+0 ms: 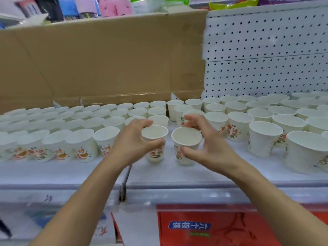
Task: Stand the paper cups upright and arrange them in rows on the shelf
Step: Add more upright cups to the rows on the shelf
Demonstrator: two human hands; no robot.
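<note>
Since both cups are already upright, what is left, as I judge it, is to close the gap in the front row without knocking the neighbours. I would slide each cup along the bare shelf [177, 174] rather than lift it, hold it low and lightly so the thin paper does not buckle, and line its rim up with the row ends on either side.

My left hand [130, 142] grips the left cup [154, 134]. The thumb [156, 143] lies across its near wall below the rim, and the fingers [142, 122] curl over the far side.

My right hand [211, 148] is spread wider round the right cup [186, 137]. The thumb tip [188, 151] touches the near wall, and the fingers [193, 119] arch above the far rim. I cannot tell whether they press on it, so I cannot say if that grip is closed.

The two cups stand just beside each other, apart, near the shelf's front. The finished rows [81, 144] fill the shelf to my left, and looser rows [239, 125] run off to my right. Behind them stand the cardboard [106, 59] and a white pegboard [266, 50].
</note>
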